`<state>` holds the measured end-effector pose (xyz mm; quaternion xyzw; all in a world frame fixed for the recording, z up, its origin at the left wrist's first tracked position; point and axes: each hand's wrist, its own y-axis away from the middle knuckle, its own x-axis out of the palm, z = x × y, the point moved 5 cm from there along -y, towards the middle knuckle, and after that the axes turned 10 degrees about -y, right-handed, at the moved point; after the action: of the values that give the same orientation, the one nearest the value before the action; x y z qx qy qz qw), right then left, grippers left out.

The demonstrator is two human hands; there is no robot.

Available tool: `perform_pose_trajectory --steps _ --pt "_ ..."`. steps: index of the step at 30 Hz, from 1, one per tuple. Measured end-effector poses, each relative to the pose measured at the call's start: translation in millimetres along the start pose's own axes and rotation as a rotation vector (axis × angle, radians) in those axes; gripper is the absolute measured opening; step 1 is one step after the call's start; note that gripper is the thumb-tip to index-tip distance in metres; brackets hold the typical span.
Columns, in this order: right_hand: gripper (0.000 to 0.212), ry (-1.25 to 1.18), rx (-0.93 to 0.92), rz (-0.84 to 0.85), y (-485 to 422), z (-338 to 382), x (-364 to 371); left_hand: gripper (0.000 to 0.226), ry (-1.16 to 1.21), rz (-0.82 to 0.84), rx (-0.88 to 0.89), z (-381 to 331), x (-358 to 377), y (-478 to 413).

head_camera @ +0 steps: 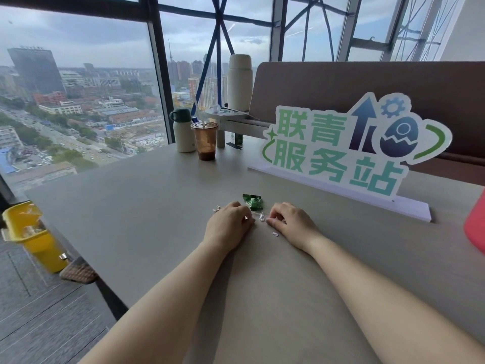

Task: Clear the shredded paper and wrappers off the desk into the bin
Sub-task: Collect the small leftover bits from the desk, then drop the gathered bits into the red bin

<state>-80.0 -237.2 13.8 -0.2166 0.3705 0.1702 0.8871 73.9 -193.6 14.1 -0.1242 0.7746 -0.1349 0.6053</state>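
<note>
A crumpled green wrapper (253, 202) lies on the grey desk (147, 206), just beyond and between my two hands. Small white paper scraps (262, 217) are scattered around it, one (275, 234) near my right wrist and a few (216, 209) left of my left hand. My left hand (228, 224) rests palm down on the desk with its fingers curled over some scraps. My right hand (291, 219) is also curled, its fingertips pinching at a white scrap. A yellow bin (39, 243) stands on the floor off the desk's left edge, with paper inside.
A green and white standing sign (341, 153) fills the desk's right back. A brown plastic cup (204, 140) and a white flask (183, 132) stand at the far edge by the window. A red object (475, 224) sits at the right edge. A woven slipper (78, 271) lies beside the bin.
</note>
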Motion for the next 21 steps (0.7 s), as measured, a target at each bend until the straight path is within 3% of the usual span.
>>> perform_pose_trajectory --steps 9,21 --pt "0.014 -0.083 0.056 -0.024 21 3 -13 0.016 0.107 0.037 0.071 -18 -5 11" --pt "0.013 -0.087 0.15 -0.091 64 5 -83 0.019 0.143 -0.041 0.209 -83 -35 4"
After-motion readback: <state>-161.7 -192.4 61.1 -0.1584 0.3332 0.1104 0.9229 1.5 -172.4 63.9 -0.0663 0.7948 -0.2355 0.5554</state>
